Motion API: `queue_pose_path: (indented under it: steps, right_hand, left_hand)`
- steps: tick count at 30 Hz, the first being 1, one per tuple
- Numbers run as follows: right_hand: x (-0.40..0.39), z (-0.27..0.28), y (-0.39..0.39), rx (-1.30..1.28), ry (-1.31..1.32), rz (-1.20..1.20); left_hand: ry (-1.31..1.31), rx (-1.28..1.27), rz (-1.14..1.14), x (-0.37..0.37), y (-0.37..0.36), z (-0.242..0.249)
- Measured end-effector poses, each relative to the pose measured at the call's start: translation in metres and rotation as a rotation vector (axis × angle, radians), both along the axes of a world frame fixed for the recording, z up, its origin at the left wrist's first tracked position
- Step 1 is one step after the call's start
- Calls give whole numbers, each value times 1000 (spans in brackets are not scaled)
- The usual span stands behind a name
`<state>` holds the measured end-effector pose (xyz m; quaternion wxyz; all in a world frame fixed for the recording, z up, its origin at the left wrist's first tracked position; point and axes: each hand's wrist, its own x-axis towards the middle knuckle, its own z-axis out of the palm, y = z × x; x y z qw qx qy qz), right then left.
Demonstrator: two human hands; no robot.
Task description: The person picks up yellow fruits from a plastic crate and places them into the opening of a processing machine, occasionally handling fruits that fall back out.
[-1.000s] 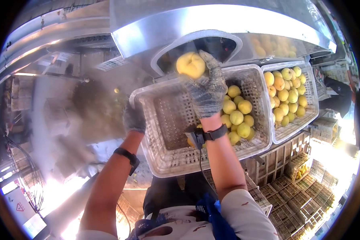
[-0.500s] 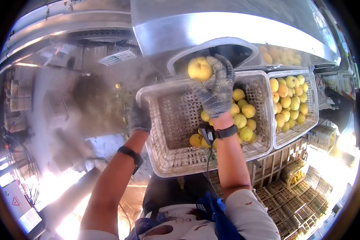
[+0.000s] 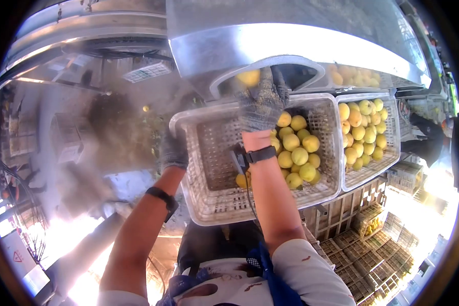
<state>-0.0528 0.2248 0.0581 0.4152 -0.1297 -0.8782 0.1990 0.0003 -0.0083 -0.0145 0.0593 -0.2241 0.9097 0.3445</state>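
Observation:
My right hand (image 3: 264, 106), in a grey knit glove, holds a yellow peach (image 3: 249, 78) at the rounded opening (image 3: 303, 76) of a metal machine. Part of the peach and the fingertips are hidden in the opening's shade. Below is a pale, perforated plastic crate (image 3: 209, 199). Several yellow peaches (image 3: 299, 156) are heaped in its right half, while its left half shows bare floor. My left hand (image 3: 173, 150), gloved too, is closed at the crate's left rim; its fingers are dark and blurred.
A second crate (image 3: 346, 178) full of peaches adjoins on the right. The metal housing (image 3: 301, 43) overhangs both crates. Stacked crates (image 3: 354, 247) stand lower right. A person in dark clothing (image 3: 426, 135) is at the far right. One loose fruit (image 3: 146, 108) lies on the left.
My right hand has moved slightly left with the peach, bringing it lower and into the opening. More of the peaches in the crate are uncovered. My left hand stays at the rim.

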Motion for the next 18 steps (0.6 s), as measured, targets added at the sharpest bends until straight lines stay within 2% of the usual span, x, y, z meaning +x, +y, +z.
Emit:
queue_pose_path:
  steps: [2, 4, 5, 6, 8, 9, 11, 12, 13, 17, 18]
  right_hand:
    - [-20, 5, -1, -75, 106, 20]
    - [-26, 22, 1, -188, -75, 122]
    - [-33, 13, 0, -283, -262, 179]
    - [-37, 31, 3, -115, -447, 274]
    - [-27, 21, 5, -307, -264, 376]
    - [-10, 36, -1, -128, -51, 149]
    - [35, 23, 10, -221, 120, 453]
    - [69, 14, 15, -653, -50, 589]
    - [103, 3, 23, -1086, -228, 710]
    - [160, -41, 104, -178, -966, 255]
    - [166, -40, 130, -194, -1131, 145]
  left_hand:
    - [29, -5, -31, 0, -3, -5]
    - [36, -4, -51, 0, -7, -8]
    - [43, -3, -78, 2, -8, -10]
    - [31, -3, -86, 2, -7, -8]
    - [75, -27, -91, 2, -5, -4]
    - [53, 26, -73, 2, -3, 0]
    - [82, -16, -81, 1, -1, -2]
    - [113, -63, -72, 0, -2, -4]
    - [35, -43, -35, 0, -4, -4]
    - [58, -76, -41, 2, -1, -3]
    - [-22, -63, -41, 0, 3, 12]
